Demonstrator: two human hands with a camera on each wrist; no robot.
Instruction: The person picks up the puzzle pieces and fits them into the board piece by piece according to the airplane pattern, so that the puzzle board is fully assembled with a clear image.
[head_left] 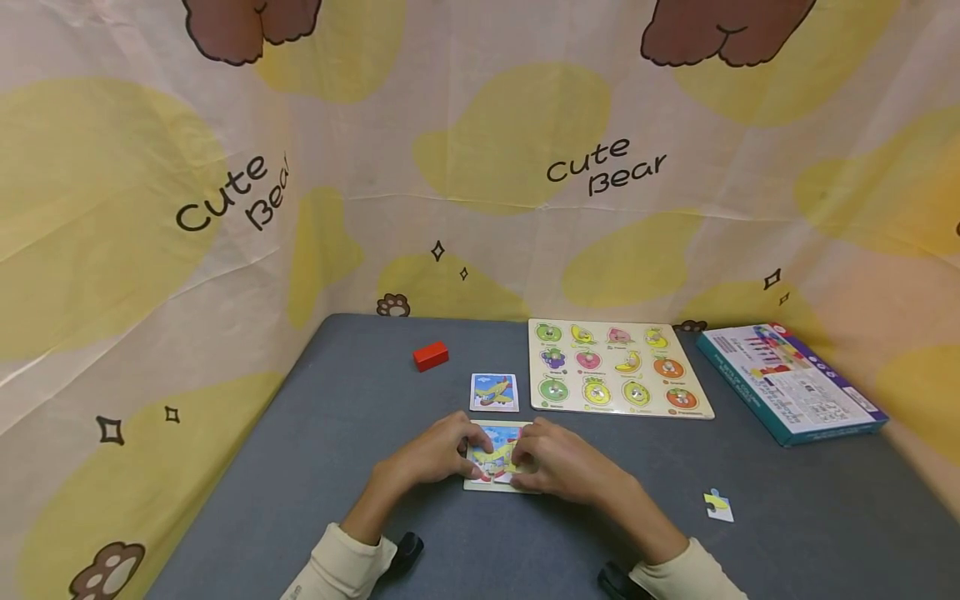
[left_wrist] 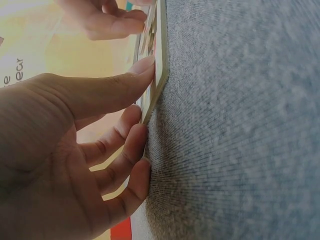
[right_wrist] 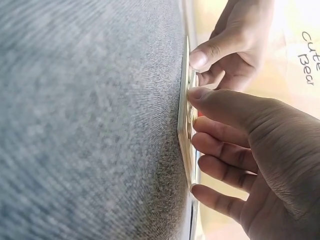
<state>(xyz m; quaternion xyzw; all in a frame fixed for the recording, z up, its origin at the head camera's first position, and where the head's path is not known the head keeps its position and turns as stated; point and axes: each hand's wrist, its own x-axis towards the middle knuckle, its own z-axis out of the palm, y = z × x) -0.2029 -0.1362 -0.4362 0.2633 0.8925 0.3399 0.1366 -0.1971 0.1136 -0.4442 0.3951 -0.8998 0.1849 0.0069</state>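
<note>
A small jigsaw board (head_left: 480,487) with a yellow airplane picture lies flat on the grey table between both hands. My left hand (head_left: 435,452) holds its left side, the thumb on the front left corner and the fingers curled at the edge. Over the right part, my right hand (head_left: 562,462) pinches a jigsaw piece (right_wrist: 189,111) between thumb and fingers, low over the board. That hand covers much of the piece. Behind the board is a square airplane picture card (head_left: 494,392). One loose jigsaw piece (head_left: 720,506), yellow, blue and white, lies off to the right.
A fruit-picture board (head_left: 622,408) lies at the back, right of the card. Beside it, a flat teal-edged box (head_left: 795,383) sits near the right side. A red block (head_left: 431,357) is at the back left. Patterned cloth (head_left: 480,167) hangs behind the table.
</note>
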